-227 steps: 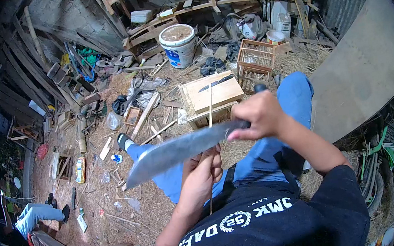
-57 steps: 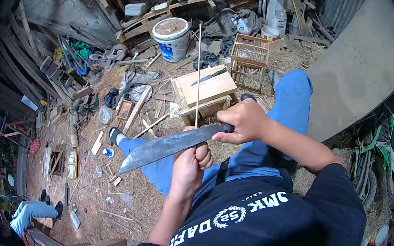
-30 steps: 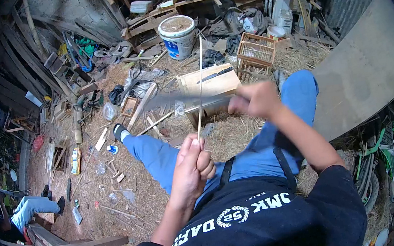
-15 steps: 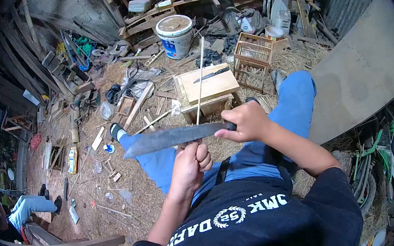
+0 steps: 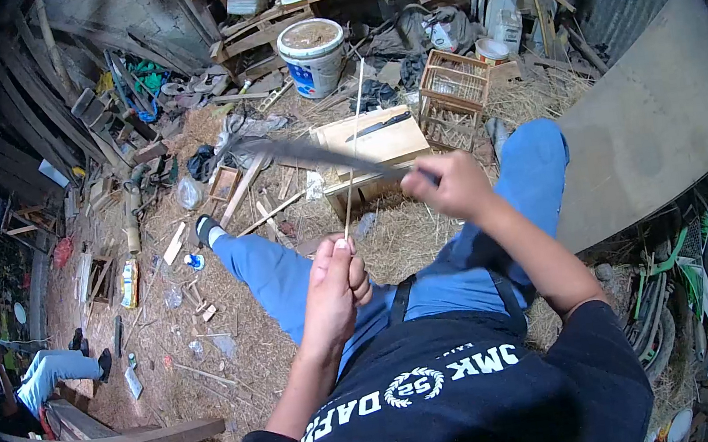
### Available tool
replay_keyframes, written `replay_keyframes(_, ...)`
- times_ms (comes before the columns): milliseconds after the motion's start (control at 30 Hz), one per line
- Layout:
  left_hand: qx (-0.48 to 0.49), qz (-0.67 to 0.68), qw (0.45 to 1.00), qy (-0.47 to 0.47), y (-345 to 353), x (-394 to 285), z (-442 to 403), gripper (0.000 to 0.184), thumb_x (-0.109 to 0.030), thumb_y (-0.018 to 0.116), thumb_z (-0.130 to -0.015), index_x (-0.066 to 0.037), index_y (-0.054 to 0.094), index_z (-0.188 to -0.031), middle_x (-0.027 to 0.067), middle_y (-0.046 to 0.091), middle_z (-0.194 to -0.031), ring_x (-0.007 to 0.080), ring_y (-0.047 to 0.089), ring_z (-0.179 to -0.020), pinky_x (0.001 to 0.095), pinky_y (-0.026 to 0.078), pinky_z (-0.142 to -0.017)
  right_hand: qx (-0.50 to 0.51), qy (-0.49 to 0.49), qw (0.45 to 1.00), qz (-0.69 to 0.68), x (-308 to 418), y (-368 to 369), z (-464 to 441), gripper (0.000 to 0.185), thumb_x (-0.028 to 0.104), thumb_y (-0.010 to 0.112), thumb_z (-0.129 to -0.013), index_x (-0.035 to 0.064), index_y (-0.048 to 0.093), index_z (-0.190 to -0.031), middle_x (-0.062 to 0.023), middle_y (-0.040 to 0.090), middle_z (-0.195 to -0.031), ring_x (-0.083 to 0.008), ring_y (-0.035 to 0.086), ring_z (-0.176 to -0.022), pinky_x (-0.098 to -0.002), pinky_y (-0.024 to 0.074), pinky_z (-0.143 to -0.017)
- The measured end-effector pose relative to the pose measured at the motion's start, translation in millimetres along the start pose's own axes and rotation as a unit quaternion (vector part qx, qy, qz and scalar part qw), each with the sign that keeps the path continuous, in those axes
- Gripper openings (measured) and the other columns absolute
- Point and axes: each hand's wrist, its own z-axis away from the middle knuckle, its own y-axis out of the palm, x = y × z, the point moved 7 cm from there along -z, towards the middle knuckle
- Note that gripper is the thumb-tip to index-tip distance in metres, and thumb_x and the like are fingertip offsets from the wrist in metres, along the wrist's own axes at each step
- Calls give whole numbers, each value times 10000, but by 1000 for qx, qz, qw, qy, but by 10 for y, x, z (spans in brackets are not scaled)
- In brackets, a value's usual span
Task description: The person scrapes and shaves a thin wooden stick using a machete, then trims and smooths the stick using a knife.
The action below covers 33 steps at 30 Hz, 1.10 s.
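Note:
My left hand [image 5: 338, 283] is closed round the lower end of a thin pale stick [image 5: 356, 137], which points up and away from me. In my right hand [image 5: 453, 186] is the dark handle of a machete [image 5: 310, 153]. Its long blade, blurred by motion, reaches to the left and crosses the stick in view; whether they touch I cannot tell. Beyond my hands stands a low wooden block [image 5: 380, 148] with a black-handled knife [image 5: 385, 124] lying on top.
A white and blue bucket [image 5: 314, 58] stands behind the block, with a wooden slatted cage [image 5: 454, 82] to its right. At the right leans a large curved board [image 5: 650, 114]. Wood scraps and shavings cover the floor. Another person's legs [image 5: 59, 372] show at far left.
The machete has moved up and away from my left hand along the stick, its tip now raised. My right hand has shifted up and slightly right. My left hand still holds the stick.

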Motion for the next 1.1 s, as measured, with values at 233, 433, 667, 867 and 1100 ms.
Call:
replay_keyframes(233, 12, -2, 1000, -10, 176, -84, 116, 174, -280, 413, -1121, -142, 462, -1026, -68, 253, -573, 62, 209, -436, 258, 189, -420, 15, -126, 989, 82, 172, 154, -11, 632, 673, 622, -895, 85, 639, -664, -128, 596, -549, -346, 635, -538, -436, 488, -503)
replay_keyframes(433, -6, -38, 998, -50, -204, 192, 195, 199, -299, 427, -1117, -134, 465, -1012, -69, 283, -586, 57, 238, -444, 249, 193, -420, -86, 257, 963, -15, -1652, -121, -370, 615, 622, 590, -960, 63, 623, -705, -100, 583, -543, -236, 604, -477, -370, 456, -468)
replay_keyframes(667, -33, -298, 952, 68, -285, 156, 167, 172, -199, 463, -1109, -70, 536, -1021, -83, 371, -670, 21, 304, -549, 233, 261, -480, -9, 354, 757, -550, -820, 121, -184, 303, 373, 667, -997, 72, 636, -983, 82, 420, -583, -27, 388, -420, -227, 337, -397)
replay_keyframes(867, -75, -460, 878, 113, -245, -40, 259, 157, -171, 512, -1075, -35, 571, -1025, -3, 425, -614, 65, 370, -556, 294, 315, -505, -67, 288, 772, -563, -501, -127, -325, 143, 199, 678, -975, 78, 602, -961, 63, 449, -566, -45, 406, -410, -245, 347, -392)
replay_keyframes(1100, -33, -503, 859, 88, -251, -88, 242, 172, -176, 507, -1070, -24, 578, -1028, 46, 503, -635, 106, 476, -594, 311, 407, -565, -82, 256, 804, -530, -315, -428, -278, 151, 167, 709, -953, 69, 595, -946, 51, 476, -569, -49, 401, -412, -249, 328, -385)
